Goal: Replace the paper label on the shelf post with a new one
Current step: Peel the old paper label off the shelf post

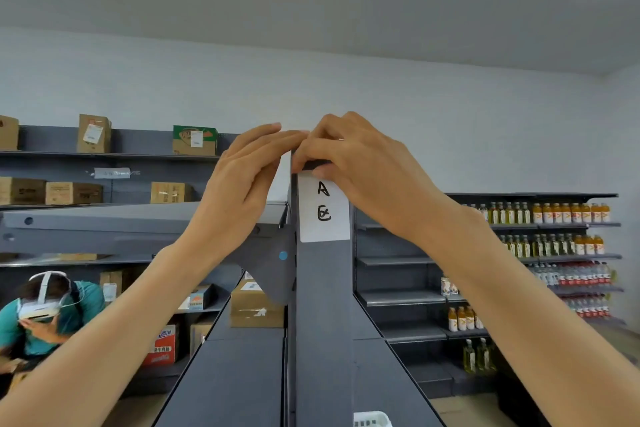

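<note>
— So, from the head camera, where is the label?

— High on the front face of the grey shelf post (323,305). The paper label (323,208) is a white strip hanging upright, with a handwritten "A" and a second character below it in black. Its bottom edge lies flat against the post; its top edge is hidden under fingers.

— Which hand has it?

— The right hand (360,166) comes in from the right and curls over the very top of the post, thumb pressed on the label's upper edge, the other fingers folded over the top. It looks like a pinch on the paper and the post together.

— And the left?

— The left hand (239,184) is raised just beside the post on its left flank, fingers nearly straight and close together, tips meeting the right hand's fingers at the post top. Whether it touches the paper I cannot tell.

— Anything else around?

— Cardboard boxes (93,133) sit on grey shelves at the back left. Rows of bottles (554,213) with orange and yellow contents fill the shelves to the right. Low on the left, another person (45,315) in a teal shirt bends forward, wearing a white headset. A white basket (372,419) pokes in at the bottom edge.
</note>
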`<act>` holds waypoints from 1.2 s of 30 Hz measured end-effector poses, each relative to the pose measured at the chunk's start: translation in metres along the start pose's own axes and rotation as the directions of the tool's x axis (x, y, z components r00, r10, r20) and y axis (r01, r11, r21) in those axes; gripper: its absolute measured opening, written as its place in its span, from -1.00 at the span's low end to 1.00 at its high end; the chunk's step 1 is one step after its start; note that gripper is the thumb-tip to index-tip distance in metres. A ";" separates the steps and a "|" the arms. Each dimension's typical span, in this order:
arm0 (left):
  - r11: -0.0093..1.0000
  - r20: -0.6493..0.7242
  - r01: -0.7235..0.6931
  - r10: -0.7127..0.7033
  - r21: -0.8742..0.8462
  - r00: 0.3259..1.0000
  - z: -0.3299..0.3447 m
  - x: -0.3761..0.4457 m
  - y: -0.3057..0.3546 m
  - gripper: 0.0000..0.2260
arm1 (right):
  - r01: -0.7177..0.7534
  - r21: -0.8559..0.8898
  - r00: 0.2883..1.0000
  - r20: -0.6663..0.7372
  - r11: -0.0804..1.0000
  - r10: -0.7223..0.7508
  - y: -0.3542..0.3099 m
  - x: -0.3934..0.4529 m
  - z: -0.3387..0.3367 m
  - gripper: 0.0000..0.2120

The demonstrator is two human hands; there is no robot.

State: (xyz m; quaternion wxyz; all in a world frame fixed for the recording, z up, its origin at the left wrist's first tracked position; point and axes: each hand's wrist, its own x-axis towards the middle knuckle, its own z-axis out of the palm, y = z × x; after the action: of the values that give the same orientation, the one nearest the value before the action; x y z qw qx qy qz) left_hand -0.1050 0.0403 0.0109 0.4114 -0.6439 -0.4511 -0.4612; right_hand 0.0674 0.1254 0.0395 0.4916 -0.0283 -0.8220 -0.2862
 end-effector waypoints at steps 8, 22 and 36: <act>0.999 -0.027 -0.027 0.028 0.042 0.999 0.004 -0.002 -0.002 -0.64 | 0.014 -0.017 1.000 -0.025 1.000 -0.014 -0.001 0.003 0.002 -0.89; 0.993 -0.027 -0.055 0.058 0.102 0.998 0.007 -0.004 -0.004 -0.62 | 0.027 -0.189 0.942 -0.324 0.982 -0.089 -0.012 -0.004 0.023 -0.87; 0.996 -0.034 -0.020 0.023 0.084 0.999 0.006 -0.006 0.001 -0.62 | -0.082 0.315 0.994 0.091 0.945 0.056 -0.011 -0.001 -0.016 -0.80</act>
State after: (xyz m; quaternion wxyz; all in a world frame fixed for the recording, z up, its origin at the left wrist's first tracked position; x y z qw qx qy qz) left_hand -0.1037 0.0450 0.0040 0.4507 -0.6227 -0.4559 -0.4487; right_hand 0.0770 0.1084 0.0393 0.4657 0.0109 -0.8752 -0.1308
